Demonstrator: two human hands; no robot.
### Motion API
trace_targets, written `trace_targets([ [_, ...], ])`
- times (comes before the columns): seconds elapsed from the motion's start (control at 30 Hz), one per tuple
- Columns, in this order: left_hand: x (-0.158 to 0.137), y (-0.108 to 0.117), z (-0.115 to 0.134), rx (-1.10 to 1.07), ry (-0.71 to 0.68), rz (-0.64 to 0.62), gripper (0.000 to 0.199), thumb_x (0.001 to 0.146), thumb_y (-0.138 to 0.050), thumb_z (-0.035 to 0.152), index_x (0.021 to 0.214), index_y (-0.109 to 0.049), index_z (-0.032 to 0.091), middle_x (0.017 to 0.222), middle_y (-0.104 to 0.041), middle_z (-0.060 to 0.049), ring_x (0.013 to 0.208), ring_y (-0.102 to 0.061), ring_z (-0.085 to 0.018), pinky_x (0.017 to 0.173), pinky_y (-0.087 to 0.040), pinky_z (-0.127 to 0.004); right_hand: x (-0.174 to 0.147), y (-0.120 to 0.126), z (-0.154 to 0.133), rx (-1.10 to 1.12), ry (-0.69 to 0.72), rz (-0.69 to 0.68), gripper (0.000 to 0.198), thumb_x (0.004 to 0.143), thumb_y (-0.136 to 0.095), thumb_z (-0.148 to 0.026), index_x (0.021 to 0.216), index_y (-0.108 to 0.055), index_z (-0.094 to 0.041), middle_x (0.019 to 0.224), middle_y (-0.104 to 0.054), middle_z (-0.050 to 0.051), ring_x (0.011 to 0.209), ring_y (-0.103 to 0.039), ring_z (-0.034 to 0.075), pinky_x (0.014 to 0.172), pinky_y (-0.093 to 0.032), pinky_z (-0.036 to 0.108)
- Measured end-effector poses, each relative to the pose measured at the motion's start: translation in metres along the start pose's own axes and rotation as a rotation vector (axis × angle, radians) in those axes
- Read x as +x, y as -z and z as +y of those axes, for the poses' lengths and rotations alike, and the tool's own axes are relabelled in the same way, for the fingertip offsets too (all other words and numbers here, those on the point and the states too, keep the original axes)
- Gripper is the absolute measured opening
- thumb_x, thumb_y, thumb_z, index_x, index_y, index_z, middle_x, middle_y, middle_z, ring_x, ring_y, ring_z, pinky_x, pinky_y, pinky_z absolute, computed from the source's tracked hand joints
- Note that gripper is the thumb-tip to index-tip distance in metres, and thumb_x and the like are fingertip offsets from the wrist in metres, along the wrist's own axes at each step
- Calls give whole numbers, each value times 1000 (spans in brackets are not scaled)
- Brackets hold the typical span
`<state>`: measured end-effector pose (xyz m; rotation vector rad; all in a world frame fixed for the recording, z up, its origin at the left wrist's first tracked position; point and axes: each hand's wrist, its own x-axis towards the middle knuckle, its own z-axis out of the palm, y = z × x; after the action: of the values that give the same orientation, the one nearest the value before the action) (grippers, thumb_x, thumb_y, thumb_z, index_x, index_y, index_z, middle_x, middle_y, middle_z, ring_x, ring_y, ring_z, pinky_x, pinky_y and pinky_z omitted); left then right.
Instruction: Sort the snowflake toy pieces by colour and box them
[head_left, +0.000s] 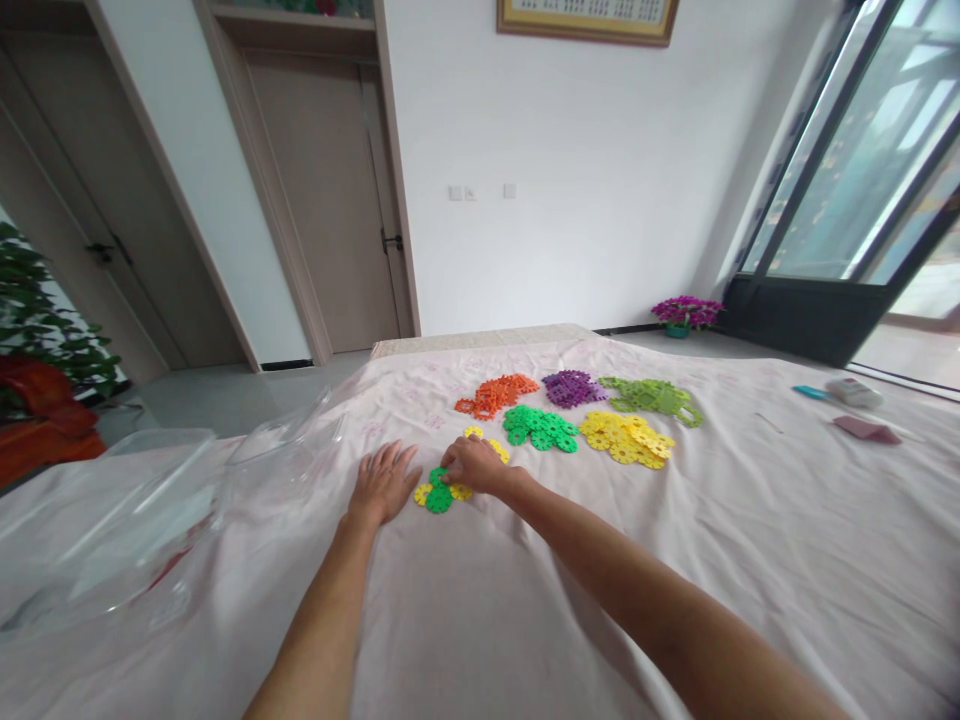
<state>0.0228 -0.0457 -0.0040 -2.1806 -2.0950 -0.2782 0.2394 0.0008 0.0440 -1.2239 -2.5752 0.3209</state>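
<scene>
My left hand (385, 482) lies flat on the cloth with its fingers spread, holding nothing. Just right of it is a small mixed cluster of notched plastic discs, with green discs (439, 499) in the middle and a yellow disc (423, 495) on the left. Over this cluster my right hand (476, 465) bends its fingers down, thumb and fingertips at the upper green disc. Whether a disc is pinched there is hidden by the fingers. More yellow discs (498, 451) show behind that hand.
Sorted disc piles lie beyond: orange (499, 395), purple (572, 388), light green (651, 396), green (540, 428) and yellow (627, 438). Clear plastic containers (150, 510) stand at left. A folded pink cloth (866, 430) and a white packet (853, 392) lie far right on the tablecloth (750, 560).
</scene>
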Motion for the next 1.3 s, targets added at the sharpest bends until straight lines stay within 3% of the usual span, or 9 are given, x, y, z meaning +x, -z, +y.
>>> trace_targets([
  [0.1, 0, 1, 1, 9, 6, -4, 54, 99, -32, 52, 147, -43, 31, 158, -38, -8, 146, -32, -27, 118, -24, -52, 4, 1, 2, 57, -53, -18, 31, 71, -82, -38, 98, -75, -26, 102, -73, 3, 101, -61, 22, 77, -41, 28],
  [0.23, 0, 4, 3, 4, 12, -27, 54, 99, -32, 52, 147, -44, 30, 159, -37, -9, 147, -30, -28, 118, -22, -52, 4, -5, 11, 220, -129, 18, 27, 70, -81, -35, 94, -73, -25, 91, -74, -2, 83, -64, 16, 66, -40, 23],
  [0.43, 0, 9, 6, 16, 68, -83, 60, 98, -29, 56, 150, -39, 30, 162, -32, -11, 150, -23, -31, 119, -15, -59, -3, -10, 38, 348, -177, 291, 8, 82, -68, -25, 89, -72, -21, 89, -75, 1, 81, -65, 15, 70, -43, 23],
  [0.63, 0, 10, 8, 42, 114, -118, 61, 97, -29, 57, 152, -36, 32, 164, -28, -9, 151, -20, -33, 117, -16, -62, -13, 15, 88, 312, -454, 543, 12, 83, -64, -27, 91, -72, -22, 88, -74, 1, 82, -65, 17, 70, -43, 25],
  [0.73, 0, 10, 9, 49, 118, -127, 61, 97, -29, 56, 153, -35, 32, 164, -26, -8, 151, -21, -32, 117, -17, -61, -22, 25, 111, 215, -584, 594, 18, 85, -61, -28, 97, -74, -23, 96, -74, 3, 89, -64, 20, 74, -43, 27],
  [0.8, -1, 10, 10, 54, 120, -125, 60, 97, -29, 56, 153, -35, 33, 164, -26, -8, 151, -21, -32, 117, -17, -60, -27, 27, 119, 122, -595, 620, 21, 85, -61, -27, 101, -74, -23, 105, -73, 5, 98, -61, 22, 80, -43, 30],
  [0.93, 0, 9, 9, 52, 119, -119, 60, 97, -29, 56, 152, -35, 33, 164, -27, -7, 150, -21, -31, 118, -17, -59, -32, 22, 108, 76, -444, 609, 16, 87, -61, -25, 96, -74, -23, 103, -72, 4, 100, -58, 22, 86, -41, 31],
  [1.13, 0, 9, 7, 40, 108, -118, 61, 98, -27, 58, 152, -35, 32, 164, -27, -8, 151, -20, -31, 117, -17, -59, -31, 7, 49, 119, 22, 394, 9, 88, -67, -27, 87, -74, -22, 93, -72, 4, 93, -57, 20, 88, -39, 32],
  [1.3, -1, 11, 8, 42, 99, -113, 61, 98, -27, 57, 153, -35, 31, 163, -28, -9, 150, -20, -31, 117, -18, -59, -39, -8, 9, 111, 230, 247, 29, 81, -76, -47, 100, -76, -26, 102, -71, 4, 100, -56, 22, 90, -37, 34],
])
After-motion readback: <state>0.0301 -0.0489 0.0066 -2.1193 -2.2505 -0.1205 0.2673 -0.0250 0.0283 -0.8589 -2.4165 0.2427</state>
